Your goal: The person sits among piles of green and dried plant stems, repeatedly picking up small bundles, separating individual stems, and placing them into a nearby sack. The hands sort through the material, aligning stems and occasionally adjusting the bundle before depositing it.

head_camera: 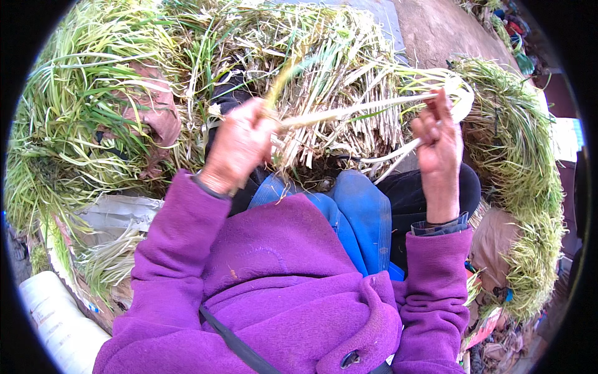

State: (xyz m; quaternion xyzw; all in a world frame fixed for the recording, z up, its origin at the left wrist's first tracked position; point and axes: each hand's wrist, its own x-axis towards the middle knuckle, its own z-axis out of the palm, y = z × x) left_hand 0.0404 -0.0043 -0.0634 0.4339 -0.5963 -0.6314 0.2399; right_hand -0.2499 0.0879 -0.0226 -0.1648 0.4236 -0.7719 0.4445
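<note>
My left hand [240, 147], slightly blurred, is closed on one end of a pale green-white stalk [345, 112] that stretches across to my right hand [437, 140]. Yellowish leaf tips rise blurred above the left fist. The right hand is raised, with its fingers around pale stalks that loop behind it in a bright bundle [462, 100]; two white stalk ends hang down to its left. Beneath and between the hands lies a thick heap of cut stalks [345, 79] with green leaves and dry straw-like parts.
Leafy green bunches [93, 61] are piled at the left, around a brown cloth [159, 112]. More tied bunches [518, 177] line the right side. Small pale stalks [112, 257] lie at lower left near a white ribbed container [60, 327]. My knees in blue cloth [362, 201] are below the heap.
</note>
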